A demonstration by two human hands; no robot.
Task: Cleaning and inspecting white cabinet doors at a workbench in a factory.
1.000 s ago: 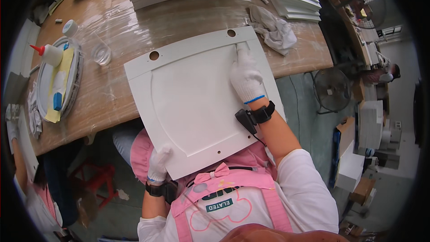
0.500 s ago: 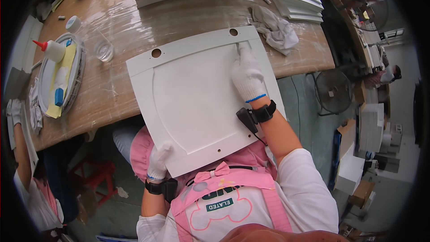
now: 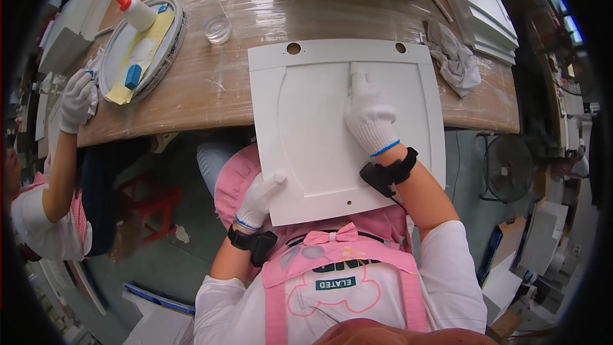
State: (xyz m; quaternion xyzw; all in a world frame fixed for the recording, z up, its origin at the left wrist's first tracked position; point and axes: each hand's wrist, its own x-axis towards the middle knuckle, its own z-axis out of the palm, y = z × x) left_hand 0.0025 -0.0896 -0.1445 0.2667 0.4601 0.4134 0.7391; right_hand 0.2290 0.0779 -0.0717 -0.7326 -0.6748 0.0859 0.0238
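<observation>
A white cabinet door panel [image 3: 313,115] with two round holes near its far edge lies half on the wooden table [image 3: 255,32], its near end resting against my lap. My right hand [image 3: 369,118], in a white knit glove, lies flat on the panel with its index finger stretched toward the groove at the top of the recessed field. My left hand [image 3: 258,197], also gloved, grips the panel's near left corner. Both wrists carry black bands.
A round tray [image 3: 167,48] at the left holds a glue bottle [image 3: 134,13], a yellow cloth and a blue piece. A clear jar [image 3: 207,6] stands beside it. A crumpled rag [image 3: 454,59] lies at right near stacked white panels [image 3: 485,19]. Another person's gloved hand [image 3: 76,99] reaches toward the tray.
The view has swung so the panel sits squarer and more central. A co-worker's gloved hand has come into view at the left by the tray. My hands keep their places on the panel.
</observation>
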